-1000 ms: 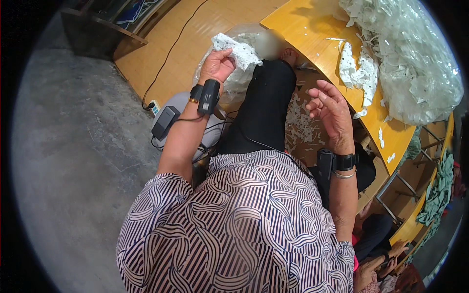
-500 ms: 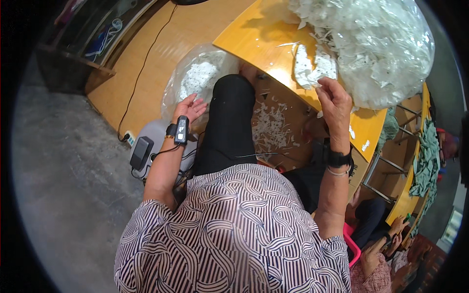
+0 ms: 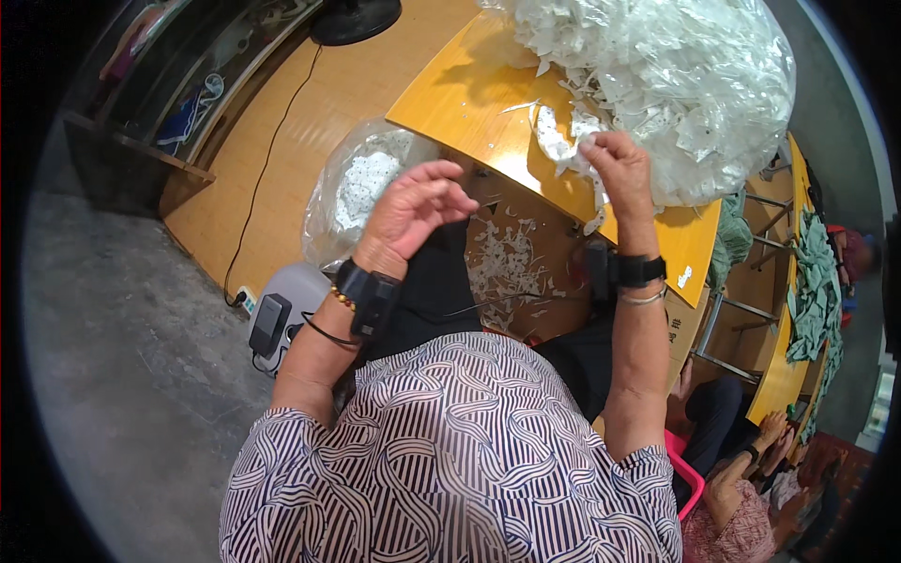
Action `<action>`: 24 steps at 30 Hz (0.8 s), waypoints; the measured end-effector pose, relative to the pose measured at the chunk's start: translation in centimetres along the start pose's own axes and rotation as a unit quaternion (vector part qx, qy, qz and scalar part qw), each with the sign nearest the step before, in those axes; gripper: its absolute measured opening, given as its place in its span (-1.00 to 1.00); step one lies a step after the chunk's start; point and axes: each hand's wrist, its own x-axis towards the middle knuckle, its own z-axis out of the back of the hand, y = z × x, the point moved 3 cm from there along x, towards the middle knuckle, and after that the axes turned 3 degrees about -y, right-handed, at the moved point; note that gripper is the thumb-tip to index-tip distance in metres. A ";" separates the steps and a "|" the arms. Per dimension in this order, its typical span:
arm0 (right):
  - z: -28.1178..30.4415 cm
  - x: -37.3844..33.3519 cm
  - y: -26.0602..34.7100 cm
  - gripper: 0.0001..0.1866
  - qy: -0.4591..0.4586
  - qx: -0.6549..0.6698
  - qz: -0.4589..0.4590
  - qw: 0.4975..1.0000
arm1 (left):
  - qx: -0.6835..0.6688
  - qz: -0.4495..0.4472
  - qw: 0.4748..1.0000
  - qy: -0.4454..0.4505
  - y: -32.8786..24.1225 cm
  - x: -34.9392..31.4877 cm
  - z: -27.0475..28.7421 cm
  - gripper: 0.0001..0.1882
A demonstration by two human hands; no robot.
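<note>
My right hand (image 3: 621, 174) is over the yellow table's near edge, thumb and fingertips pinched on a thin white dark-specked piece (image 3: 556, 143). Part of that piece hangs below the fingers, and its material cannot be told. My left hand (image 3: 418, 211) is raised over my left thigh, fingers apart and slightly curled, holding nothing. Close by on its left stands a clear plastic bag (image 3: 324, 202) with white specked pieces (image 3: 366, 183) inside. A large clear bag (image 3: 699, 103) full of white scraps rests on the table (image 3: 469, 103), beyond my right hand.
White scraps (image 3: 507, 263) litter the space below the table. A grey box (image 3: 296, 281) with a black device and cables sits at my left. A black cord (image 3: 272, 150) crosses the wooden surface. Another person's hands (image 3: 765, 436) and green cloth (image 3: 817, 291) are at the right.
My left hand has risen away from the bag of white pieces, toward the right and the table edge. My right hand has lifted slightly, with the white piece in its fingers.
</note>
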 end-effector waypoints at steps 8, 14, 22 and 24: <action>3.7 2.8 2.5 -0.87 0.048 0.267 -0.186 0.944 | 0.137 0.009 0.990 0.008 2.3 2.7 -6.7 -0.71; 3.4 2.5 3.4 -0.89 0.102 0.328 -0.207 0.916 | 0.228 -0.104 0.963 0.096 1.2 6.8 -11.2 -0.50; 3.0 3.2 4.1 -0.92 0.109 0.276 -0.187 0.936 | 0.216 -0.015 0.967 0.130 4.0 9.6 -13.5 -0.64; 2.9 3.4 3.7 -0.94 0.074 0.237 -0.165 0.955 | 0.166 -0.024 0.979 0.119 4.7 10.0 -13.4 -0.71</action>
